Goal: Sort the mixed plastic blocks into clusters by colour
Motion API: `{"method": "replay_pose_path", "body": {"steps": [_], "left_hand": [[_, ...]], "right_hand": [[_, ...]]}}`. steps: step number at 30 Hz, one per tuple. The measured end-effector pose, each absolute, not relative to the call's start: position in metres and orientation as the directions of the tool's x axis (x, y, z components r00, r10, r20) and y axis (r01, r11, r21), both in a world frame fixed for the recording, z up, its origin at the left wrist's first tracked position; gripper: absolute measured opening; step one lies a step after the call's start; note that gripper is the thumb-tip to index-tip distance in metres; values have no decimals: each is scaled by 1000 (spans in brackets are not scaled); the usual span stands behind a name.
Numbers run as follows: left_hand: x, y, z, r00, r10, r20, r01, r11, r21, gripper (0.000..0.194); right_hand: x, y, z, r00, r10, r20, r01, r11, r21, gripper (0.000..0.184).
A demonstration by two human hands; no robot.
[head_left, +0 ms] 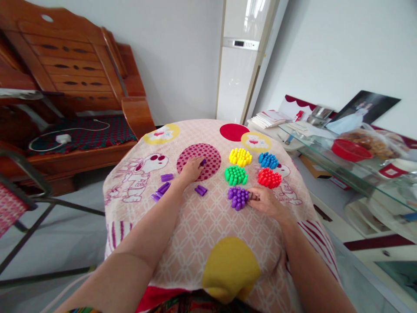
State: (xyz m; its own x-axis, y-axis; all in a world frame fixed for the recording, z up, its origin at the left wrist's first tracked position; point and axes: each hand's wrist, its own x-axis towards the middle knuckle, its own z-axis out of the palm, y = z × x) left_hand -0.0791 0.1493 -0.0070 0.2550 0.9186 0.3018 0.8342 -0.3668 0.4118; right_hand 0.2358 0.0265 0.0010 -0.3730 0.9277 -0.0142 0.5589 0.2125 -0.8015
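Observation:
My left hand (191, 168) reaches out over the cloth-covered table (202, 226), fingers curled on a purple peg (202, 162) at the edge of a dark red dotted circle. Loose purple pegs lie near it: one (167, 177), a pair (160, 192) and another pair (201, 190). My right hand (265, 201) rests against the right side of a standing cluster of purple pegs (239, 198), its fingers pressed together at the cluster. Beyond stand clusters of green pegs (236, 175), yellow pegs (240, 157), blue pegs (268, 160) and red pegs (269, 178).
A wooden bench (81, 87) with a white cable stands at the left, a metal chair frame (29, 191) in front of it. A glass shelf (352, 169) with a red bowl (350, 149), papers and bags runs along the right. A tall white air conditioner (239, 61) stands behind.

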Motion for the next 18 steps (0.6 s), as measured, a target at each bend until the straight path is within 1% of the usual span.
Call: {"method": "replay_pose_path", "body": {"steps": [4, 7, 9, 11, 13, 15, 18], "left_hand": [[-81, 144, -8, 260, 924, 281, 872, -350, 343, 35], [-80, 131, 2, 233, 928, 290, 884, -326, 335, 32], [-78, 118, 12, 245, 920, 307, 855, -354, 378, 30], [-74, 101, 23, 300, 904, 304, 789, -415, 453, 28], [-65, 82, 32, 384, 885, 265, 703, -466, 537, 25], [-54, 63, 35, 443, 872, 211, 636, -471, 612, 21], [-37, 41, 33, 535, 832, 149, 572, -486, 661, 20]], "right_hand": [[235, 26, 2, -366, 930, -16, 559, 206, -803, 12], [234, 25, 3, -357, 934, -18, 558, 198, -806, 12], [233, 25, 3, -358, 933, -19, 558, 197, -806, 12], [233, 24, 4, -361, 932, -21, 557, 198, -807, 13], [233, 24, 5, -357, 934, -24, 560, 193, -806, 13], [234, 23, 6, -353, 936, -22, 561, 192, -805, 14], [234, 23, 7, -354, 935, -11, 566, 205, -798, 14]]}}
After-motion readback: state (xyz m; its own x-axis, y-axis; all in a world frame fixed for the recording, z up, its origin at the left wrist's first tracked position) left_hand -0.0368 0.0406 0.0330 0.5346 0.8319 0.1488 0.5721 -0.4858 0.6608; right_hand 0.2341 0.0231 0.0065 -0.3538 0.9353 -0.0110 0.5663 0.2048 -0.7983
